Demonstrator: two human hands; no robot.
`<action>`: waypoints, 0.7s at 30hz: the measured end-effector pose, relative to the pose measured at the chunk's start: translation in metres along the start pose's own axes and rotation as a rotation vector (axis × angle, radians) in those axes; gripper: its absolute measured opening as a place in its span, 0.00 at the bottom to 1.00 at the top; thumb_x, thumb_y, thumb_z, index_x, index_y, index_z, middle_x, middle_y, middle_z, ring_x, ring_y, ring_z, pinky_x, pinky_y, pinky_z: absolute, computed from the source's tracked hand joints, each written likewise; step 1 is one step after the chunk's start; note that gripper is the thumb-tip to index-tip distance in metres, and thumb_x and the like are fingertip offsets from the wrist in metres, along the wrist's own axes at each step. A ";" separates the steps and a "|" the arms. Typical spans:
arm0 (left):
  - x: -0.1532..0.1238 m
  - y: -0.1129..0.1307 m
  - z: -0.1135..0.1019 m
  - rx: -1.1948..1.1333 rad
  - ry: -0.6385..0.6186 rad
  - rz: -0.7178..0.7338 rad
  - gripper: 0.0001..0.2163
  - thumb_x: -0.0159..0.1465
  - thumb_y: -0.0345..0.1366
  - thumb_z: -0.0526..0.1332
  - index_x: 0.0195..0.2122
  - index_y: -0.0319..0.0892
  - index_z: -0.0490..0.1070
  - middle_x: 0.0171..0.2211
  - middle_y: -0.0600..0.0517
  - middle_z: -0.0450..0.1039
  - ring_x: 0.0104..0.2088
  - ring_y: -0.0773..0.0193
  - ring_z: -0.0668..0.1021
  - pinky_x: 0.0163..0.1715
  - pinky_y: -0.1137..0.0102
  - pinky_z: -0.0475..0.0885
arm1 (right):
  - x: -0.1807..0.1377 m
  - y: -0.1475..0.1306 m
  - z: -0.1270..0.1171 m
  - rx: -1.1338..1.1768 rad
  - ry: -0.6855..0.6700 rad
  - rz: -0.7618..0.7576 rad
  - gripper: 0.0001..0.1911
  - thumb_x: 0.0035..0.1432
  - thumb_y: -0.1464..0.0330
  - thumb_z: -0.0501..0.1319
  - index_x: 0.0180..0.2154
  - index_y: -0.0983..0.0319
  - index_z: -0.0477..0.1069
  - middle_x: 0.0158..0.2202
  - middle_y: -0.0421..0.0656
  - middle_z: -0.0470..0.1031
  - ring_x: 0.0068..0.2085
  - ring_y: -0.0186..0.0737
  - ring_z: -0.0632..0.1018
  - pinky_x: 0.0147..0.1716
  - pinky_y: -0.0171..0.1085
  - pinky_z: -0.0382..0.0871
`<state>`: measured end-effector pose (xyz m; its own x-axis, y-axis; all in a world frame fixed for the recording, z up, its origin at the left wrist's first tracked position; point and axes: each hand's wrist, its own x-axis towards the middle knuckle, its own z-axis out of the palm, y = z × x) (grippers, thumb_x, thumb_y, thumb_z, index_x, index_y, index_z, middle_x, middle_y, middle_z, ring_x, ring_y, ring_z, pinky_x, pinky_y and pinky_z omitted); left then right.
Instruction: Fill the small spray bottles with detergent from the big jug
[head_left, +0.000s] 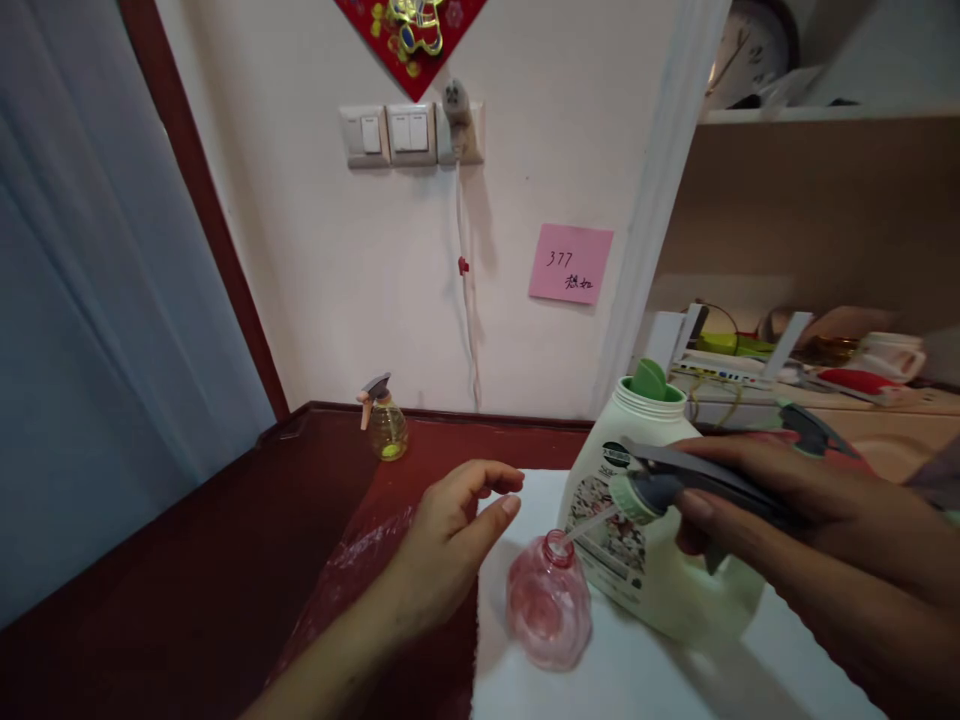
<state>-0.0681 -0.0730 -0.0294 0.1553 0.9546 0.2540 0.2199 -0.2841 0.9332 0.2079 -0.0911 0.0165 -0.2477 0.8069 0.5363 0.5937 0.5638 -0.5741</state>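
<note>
My right hand (795,520) grips a grey trigger sprayer head (675,485) with a green collar; its thin dip tube points into the open neck of a small pink bottle (549,600) standing on a white sheet (637,670). My left hand (450,535) hovers just left of the pink bottle, fingers loosely curled and apart, holding nothing. A large white jug (626,520) with a floral label and a green cap stands right behind the pink bottle.
A small yellow spray bottle (385,422) stands at the back of the dark red table (225,560) near the wall. Crinkled clear plastic (352,570) lies under my left wrist. A shelf (825,390) on the right holds a router and clutter.
</note>
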 end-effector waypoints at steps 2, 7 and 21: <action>0.001 -0.003 -0.001 0.024 -0.054 -0.006 0.08 0.67 0.38 0.61 0.46 0.49 0.76 0.49 0.50 0.77 0.52 0.52 0.75 0.54 0.57 0.68 | 0.008 -0.013 0.007 -0.007 -0.079 -0.026 0.15 0.68 0.55 0.59 0.52 0.52 0.74 0.45 0.39 0.79 0.41 0.39 0.80 0.34 0.30 0.77; 0.002 -0.011 0.000 0.121 -0.222 0.023 0.22 0.58 0.37 0.72 0.53 0.49 0.74 0.55 0.49 0.74 0.56 0.52 0.73 0.57 0.58 0.65 | 0.012 -0.014 0.039 -0.017 -0.276 -0.004 0.11 0.69 0.60 0.55 0.42 0.57 0.73 0.39 0.41 0.77 0.39 0.40 0.79 0.34 0.35 0.73; -0.004 -0.034 0.038 0.077 -0.139 0.038 0.17 0.51 0.28 0.75 0.42 0.41 0.78 0.41 0.52 0.75 0.44 0.55 0.74 0.45 0.64 0.66 | 0.016 -0.009 0.063 -0.092 -0.479 0.091 0.12 0.67 0.60 0.51 0.38 0.58 0.69 0.38 0.43 0.75 0.39 0.44 0.76 0.38 0.45 0.68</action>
<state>-0.0393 -0.0703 -0.0718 0.2952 0.9231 0.2466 0.2838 -0.3312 0.8999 0.1502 -0.0724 -0.0085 -0.5030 0.8544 0.1300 0.6888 0.4872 -0.5368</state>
